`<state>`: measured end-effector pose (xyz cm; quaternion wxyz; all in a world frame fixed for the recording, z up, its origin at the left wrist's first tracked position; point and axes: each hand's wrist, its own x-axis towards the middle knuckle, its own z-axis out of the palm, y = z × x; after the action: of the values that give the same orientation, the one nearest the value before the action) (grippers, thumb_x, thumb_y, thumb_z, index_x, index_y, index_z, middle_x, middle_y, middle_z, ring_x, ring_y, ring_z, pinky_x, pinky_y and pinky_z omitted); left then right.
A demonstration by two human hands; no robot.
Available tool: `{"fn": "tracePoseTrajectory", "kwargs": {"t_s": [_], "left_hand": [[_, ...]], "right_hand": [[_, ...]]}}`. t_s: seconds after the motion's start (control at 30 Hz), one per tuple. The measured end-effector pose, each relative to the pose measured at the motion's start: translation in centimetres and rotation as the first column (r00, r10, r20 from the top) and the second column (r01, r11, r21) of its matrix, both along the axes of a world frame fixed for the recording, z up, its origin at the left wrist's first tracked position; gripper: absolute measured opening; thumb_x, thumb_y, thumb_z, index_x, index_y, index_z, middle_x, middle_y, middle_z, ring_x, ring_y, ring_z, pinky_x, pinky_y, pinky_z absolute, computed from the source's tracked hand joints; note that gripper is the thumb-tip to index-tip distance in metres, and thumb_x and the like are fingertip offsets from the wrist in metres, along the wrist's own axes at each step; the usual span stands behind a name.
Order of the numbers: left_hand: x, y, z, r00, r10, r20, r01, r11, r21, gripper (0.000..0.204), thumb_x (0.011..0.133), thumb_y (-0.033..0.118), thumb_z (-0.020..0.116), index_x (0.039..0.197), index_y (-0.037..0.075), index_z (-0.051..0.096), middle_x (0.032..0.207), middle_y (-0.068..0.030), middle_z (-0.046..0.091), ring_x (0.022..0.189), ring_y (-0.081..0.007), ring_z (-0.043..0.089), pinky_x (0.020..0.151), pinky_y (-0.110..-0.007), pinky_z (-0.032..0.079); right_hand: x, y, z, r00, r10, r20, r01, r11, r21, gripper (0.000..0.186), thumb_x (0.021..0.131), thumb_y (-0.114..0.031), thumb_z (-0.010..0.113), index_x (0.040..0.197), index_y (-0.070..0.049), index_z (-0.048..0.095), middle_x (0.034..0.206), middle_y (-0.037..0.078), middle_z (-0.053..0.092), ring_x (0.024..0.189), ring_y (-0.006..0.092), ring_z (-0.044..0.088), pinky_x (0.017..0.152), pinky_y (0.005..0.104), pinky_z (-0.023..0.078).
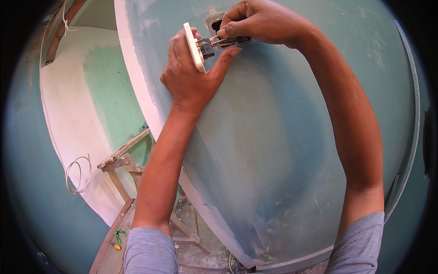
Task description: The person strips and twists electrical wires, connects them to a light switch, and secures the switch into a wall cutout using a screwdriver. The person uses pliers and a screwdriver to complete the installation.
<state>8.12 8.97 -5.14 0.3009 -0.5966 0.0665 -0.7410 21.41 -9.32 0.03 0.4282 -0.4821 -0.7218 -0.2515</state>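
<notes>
A white wall plate [193, 48], a switch or socket, is gripped edge-on in my left hand [190, 87], my fingers behind it and the thumb stretched toward the wall. Its dark rear body [206, 47] faces right, where wires [220, 41] run to it. My right hand [267, 22] pinches at these wires just in front of a rough-edged hole [217, 25] in the blue-green wall [255, 137]. The fingertips partly cover the wires, so how each one is joined cannot be made out.
To the left, beyond the wall's pale edge [137, 77], stands a wooden trestle [125, 160]. A plank [112, 255] below bears a green object [120, 235] and a yellow one [116, 246]. A coil of white cable [78, 176] hangs at the left.
</notes>
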Motion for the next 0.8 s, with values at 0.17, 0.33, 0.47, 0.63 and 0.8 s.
{"fn": "tracePoseTrajectory", "kwargs": {"t_s": [0.17,0.33,0.47,0.63,0.8], "left_hand": [[0.0,0.9,0.0,1.000,0.000,-0.002,0.000,1.000,0.027,0.070,0.077,0.052,0.091,0.118,0.004,0.061,0.100,-0.0053,0.067,0.086,-0.0210,0.073,0.070,-0.035,0.060],[1.5,3.6,0.0,0.997,0.072,0.017,-0.073,0.995,0.065,0.073,0.075,0.053,0.092,0.118,0.003,0.061,0.100,-0.0064,0.067,0.083,-0.0225,0.074,0.068,-0.035,0.061],[2.7,5.7,0.3,0.992,0.125,-0.004,-0.125,0.990,0.060,0.076,0.074,0.056,0.092,0.120,0.003,0.061,0.100,-0.0075,0.068,0.082,-0.0230,0.074,0.067,-0.035,0.061],[2.8,6.1,0.9,0.990,0.136,-0.046,-0.131,0.987,0.097,0.079,0.073,0.057,0.091,0.123,0.003,0.062,0.101,-0.0081,0.069,0.082,-0.0229,0.075,0.068,-0.035,0.062],[3.3,7.0,1.1,0.989,0.123,-0.076,-0.115,0.989,0.097,0.080,0.075,0.058,0.090,0.125,0.003,0.060,0.103,-0.0076,0.069,0.088,-0.0233,0.074,0.071,-0.035,0.063]], "right_hand": [[-0.4,1.5,0.0,0.996,-0.059,0.065,0.056,0.997,0.045,0.020,0.086,-0.015,0.069,0.086,0.003,0.077,0.065,0.008,0.063,0.061,0.0142,0.053,0.060,0.0367,0.046],[1.7,5.4,-0.5,1.000,0.023,0.017,-0.025,0.994,0.103,0.015,0.085,-0.009,0.068,0.083,0.003,0.076,0.063,0.008,0.064,0.060,0.0135,0.052,0.059,0.0370,0.046],[3.2,7.4,-0.4,0.998,0.024,0.053,-0.028,0.997,0.077,0.014,0.085,-0.007,0.068,0.083,0.005,0.076,0.066,0.009,0.066,0.061,0.0139,0.053,0.060,0.0372,0.048],[2.9,7.0,-0.1,0.998,-0.058,0.025,0.057,0.998,0.038,0.014,0.084,-0.007,0.068,0.084,0.005,0.076,0.067,0.010,0.067,0.061,0.0156,0.054,0.061,0.0375,0.049],[4.3,8.2,0.2,0.997,-0.045,0.070,0.042,0.999,0.030,0.016,0.086,-0.011,0.070,0.087,0.004,0.076,0.069,0.010,0.067,0.065,0.0163,0.055,0.064,0.0381,0.049]]}}
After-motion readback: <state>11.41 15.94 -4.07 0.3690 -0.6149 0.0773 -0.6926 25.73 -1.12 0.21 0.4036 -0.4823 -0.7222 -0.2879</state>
